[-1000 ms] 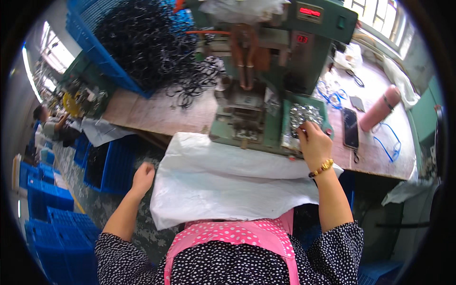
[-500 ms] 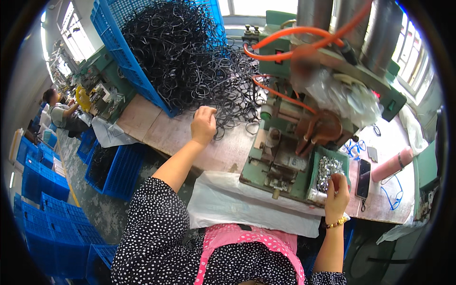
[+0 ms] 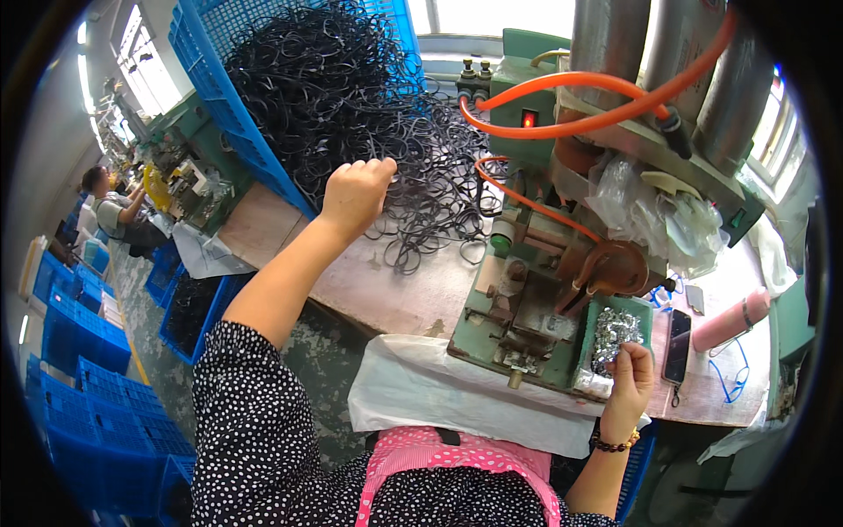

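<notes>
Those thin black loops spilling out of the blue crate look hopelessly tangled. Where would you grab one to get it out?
Probably at the loose fringe of the heap of thin black loops, where single loops lie flat on the wooden bench. Come from the bench side, as the left hand does, and pinch one strand; deeper in they interlock. The right hand rests at the tray of small silver parts.

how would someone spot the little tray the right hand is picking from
Start at the big green press machine on the wooden bench. At its front right corner, beside a dark phone, sits a small green tray where the right hand reaches. It alone holds shiny silver metal bits; the black loops lie far left.
</notes>
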The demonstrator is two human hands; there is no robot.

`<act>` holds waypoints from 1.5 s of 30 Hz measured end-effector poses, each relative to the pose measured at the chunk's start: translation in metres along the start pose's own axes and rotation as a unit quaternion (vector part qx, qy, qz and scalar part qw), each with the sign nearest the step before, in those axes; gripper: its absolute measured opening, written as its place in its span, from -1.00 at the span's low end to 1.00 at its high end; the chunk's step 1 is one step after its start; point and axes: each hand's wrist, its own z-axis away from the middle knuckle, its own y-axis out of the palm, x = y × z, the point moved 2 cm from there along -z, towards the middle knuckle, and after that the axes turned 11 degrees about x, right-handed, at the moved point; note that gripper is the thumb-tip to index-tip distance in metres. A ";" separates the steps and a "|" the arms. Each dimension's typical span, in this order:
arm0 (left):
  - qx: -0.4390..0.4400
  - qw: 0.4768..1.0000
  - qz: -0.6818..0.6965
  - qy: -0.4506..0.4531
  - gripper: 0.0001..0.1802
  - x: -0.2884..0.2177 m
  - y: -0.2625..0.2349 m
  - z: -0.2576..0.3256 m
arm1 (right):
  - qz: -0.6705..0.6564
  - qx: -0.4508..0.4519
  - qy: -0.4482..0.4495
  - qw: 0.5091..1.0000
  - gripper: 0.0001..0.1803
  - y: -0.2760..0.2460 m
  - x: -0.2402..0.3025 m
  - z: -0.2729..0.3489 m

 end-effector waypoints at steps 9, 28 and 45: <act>0.002 0.595 0.714 -0.369 -0.64 -0.076 -0.014 0.077 | -0.175 0.023 0.044 0.983 -0.85 0.017 0.005 0.007; 0.005 0.475 0.803 -0.361 -0.82 -0.147 -0.050 0.125 | -0.147 0.129 -0.010 0.981 -0.86 0.054 0.032 0.001; -0.032 0.494 0.855 -0.152 -0.72 -0.172 -0.093 0.048 | -0.014 0.150 -0.131 0.980 -0.82 0.084 0.047 -0.008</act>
